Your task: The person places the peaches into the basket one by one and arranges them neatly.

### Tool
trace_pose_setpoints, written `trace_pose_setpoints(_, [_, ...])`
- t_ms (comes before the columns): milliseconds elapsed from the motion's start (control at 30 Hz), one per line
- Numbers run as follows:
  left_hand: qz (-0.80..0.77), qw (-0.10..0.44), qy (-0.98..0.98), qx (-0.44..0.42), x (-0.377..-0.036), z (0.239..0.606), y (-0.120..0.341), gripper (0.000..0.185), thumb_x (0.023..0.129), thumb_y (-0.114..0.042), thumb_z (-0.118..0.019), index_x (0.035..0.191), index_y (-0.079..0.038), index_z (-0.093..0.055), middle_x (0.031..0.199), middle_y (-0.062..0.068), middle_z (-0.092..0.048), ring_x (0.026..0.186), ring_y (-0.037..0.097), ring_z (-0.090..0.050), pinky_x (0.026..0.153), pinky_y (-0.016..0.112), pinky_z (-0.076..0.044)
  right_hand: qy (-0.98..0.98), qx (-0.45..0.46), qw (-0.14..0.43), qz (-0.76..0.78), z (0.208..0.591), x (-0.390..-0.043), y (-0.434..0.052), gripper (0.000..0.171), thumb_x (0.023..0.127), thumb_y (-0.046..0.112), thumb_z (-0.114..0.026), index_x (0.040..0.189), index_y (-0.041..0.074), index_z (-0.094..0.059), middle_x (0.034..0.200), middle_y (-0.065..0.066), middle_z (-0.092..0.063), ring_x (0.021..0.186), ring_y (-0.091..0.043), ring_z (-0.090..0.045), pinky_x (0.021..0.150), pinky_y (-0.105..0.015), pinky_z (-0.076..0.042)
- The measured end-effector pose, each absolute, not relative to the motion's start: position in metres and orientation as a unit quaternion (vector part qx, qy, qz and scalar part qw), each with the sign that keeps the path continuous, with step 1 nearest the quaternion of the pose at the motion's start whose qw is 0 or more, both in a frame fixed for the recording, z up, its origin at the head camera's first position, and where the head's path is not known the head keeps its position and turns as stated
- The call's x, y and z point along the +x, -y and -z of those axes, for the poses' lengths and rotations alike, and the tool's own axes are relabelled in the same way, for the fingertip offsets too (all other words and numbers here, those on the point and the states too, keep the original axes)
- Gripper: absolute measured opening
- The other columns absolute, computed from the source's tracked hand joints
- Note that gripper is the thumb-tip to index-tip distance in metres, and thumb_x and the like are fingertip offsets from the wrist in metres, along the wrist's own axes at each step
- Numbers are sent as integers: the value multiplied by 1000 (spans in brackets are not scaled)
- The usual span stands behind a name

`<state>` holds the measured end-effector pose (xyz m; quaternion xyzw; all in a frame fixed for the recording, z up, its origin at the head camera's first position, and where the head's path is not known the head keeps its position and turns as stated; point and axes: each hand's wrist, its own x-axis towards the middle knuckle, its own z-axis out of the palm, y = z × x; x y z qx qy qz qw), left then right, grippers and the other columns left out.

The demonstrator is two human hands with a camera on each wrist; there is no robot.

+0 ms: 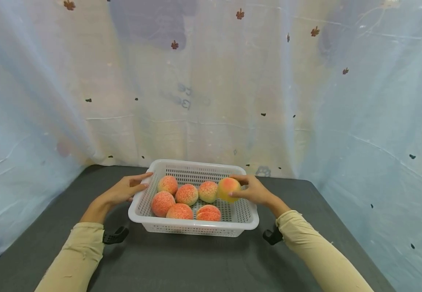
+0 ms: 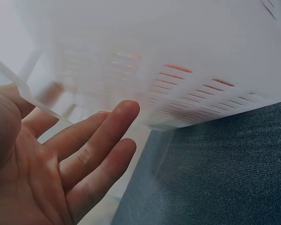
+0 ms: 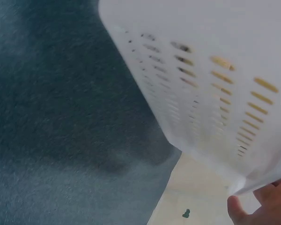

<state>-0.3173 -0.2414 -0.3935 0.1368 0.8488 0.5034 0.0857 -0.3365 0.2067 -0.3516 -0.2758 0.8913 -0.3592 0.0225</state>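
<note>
A white perforated plastic basket point(image 1: 192, 228) stands on the dark table, holding several speckled red-orange peaches point(image 1: 187, 194). Over the basket's right end, my right hand point(image 1: 256, 190) grips a smoother yellow-orange peach point(image 1: 228, 189) between thumb and fingers. The right wrist view catches part of that hand point(image 3: 271, 204) past the basket wall point(image 3: 178, 23), which hides the gripped peach. At the left rim, my left hand point(image 1: 123, 190) rests with thumb and forefinger on the edge. Its other fingers point(image 2: 91, 150) extend loosely outside the basket wall point(image 2: 154, 28), apart from any peach.
A dark grey cloth point(image 1: 181, 263) covers the table under the basket. Pale plastic sheeting point(image 1: 211, 89) with small leaf-shaped spots hangs behind the table and along both sides. Each wrist carries a black strap or camera mount point(image 1: 116, 235).
</note>
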Motion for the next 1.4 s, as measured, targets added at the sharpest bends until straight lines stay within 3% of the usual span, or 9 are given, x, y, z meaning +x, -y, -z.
trace_pose_setpoints(300, [-500,88,-852,130,-317,392,239,66,105,-37,-54,162,-20,-25,154,32,-41,104,22,-69,77,40,-62,-904,-285,19,317,362,-336,-206,66,85,26,-83,143,6,-58,127,-14,-68,100,-22,-66,79,-32,-58])
trace_pose_setpoints(867, [-504,87,-849,132,-317,392,239,66,106,-36,-54,162,-19,-25,151,32,-44,100,21,-70,75,40,-62,-909,-314,3,275,371,-333,-199,63,84,30,-84,137,6,-63,132,-9,-70,119,-27,-64,100,-49,-52])
trace_pose_setpoints(1100, [-505,85,-848,133,-317,393,241,66,105,-36,-55,162,-18,-26,152,33,-43,100,21,-70,75,39,-62,-931,-280,8,233,369,-329,-197,63,83,38,-83,138,14,-64,133,-2,-69,132,-31,-52,106,-53,-45])
trace_pose_setpoints(1400, [-504,85,-849,136,-315,392,241,65,106,-35,-54,162,-18,-26,154,32,-42,102,21,-70,76,39,-62,-949,-253,28,187,367,-328,-194,63,86,43,-80,141,17,-62,142,-4,-63,146,-38,-36,110,-61,-40])
